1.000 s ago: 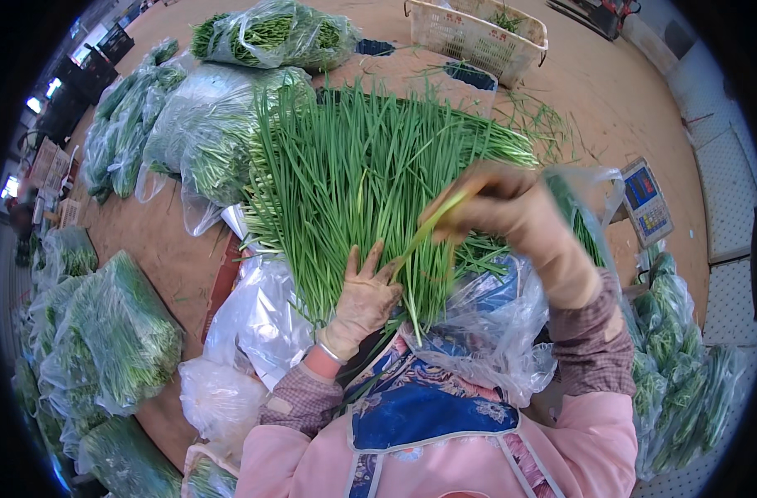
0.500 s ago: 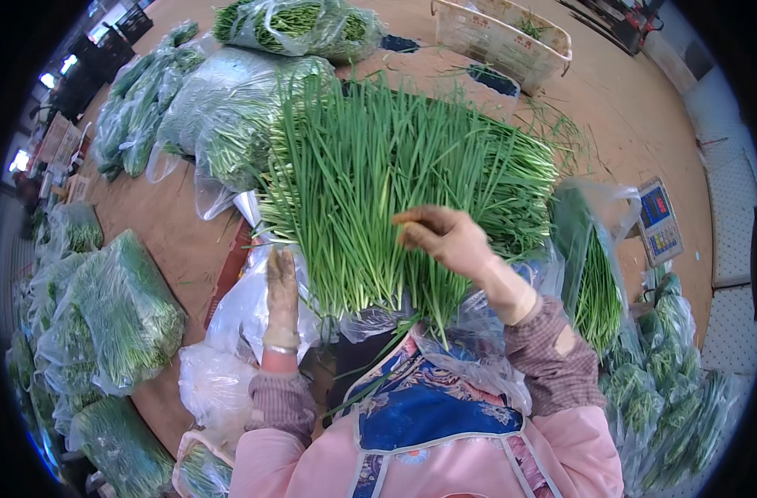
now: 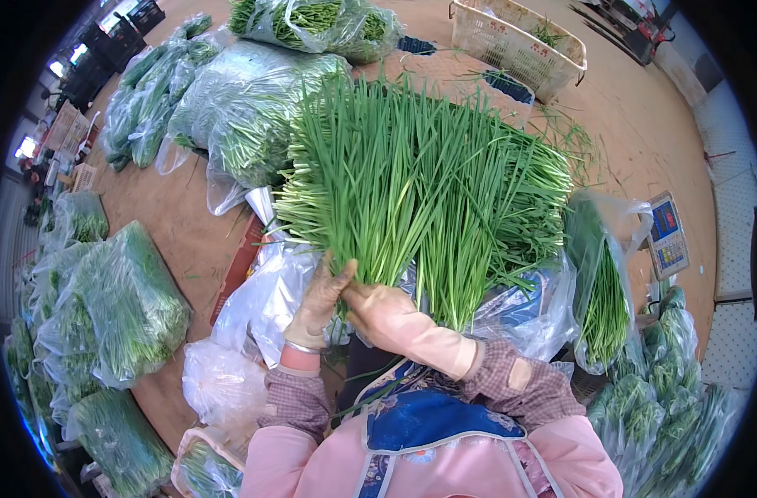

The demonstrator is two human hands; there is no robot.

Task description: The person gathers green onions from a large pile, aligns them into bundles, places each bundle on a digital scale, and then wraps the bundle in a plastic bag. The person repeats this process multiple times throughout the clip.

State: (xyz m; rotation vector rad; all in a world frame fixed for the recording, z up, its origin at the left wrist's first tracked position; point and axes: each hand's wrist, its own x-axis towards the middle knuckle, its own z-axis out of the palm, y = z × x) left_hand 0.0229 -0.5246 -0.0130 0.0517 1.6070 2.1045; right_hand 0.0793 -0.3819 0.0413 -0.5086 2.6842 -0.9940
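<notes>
A broad heap of green garlic chives [image 3: 445, 191] lies in front of me, leaf tips away from me and pale stem ends toward me. My left hand [image 3: 313, 307], in a tan glove, closes round the stem ends at the heap's near left corner. Beside it my right hand [image 3: 391, 319], gloved too, reaches across my front with bent fingers against the same stems; its fingertips are partly hidden. Clear plastic [image 3: 528, 311] shows under the near right side of the heap. White plastic bags [image 3: 250, 311] lie left of my left hand.
Bagged chives stand at the left [image 3: 129, 307], behind the heap [image 3: 254, 112] and at the right [image 3: 602, 299]. A digital scale [image 3: 667, 235] is at far right. A white plastic crate [image 3: 511, 54] stands at the back. A red edge [image 3: 236, 270] shows beside the white bags.
My right hand has come down and left from above the chives to the stem ends. My left hand has moved slightly right and closed on the stems. The view has shifted a little.
</notes>
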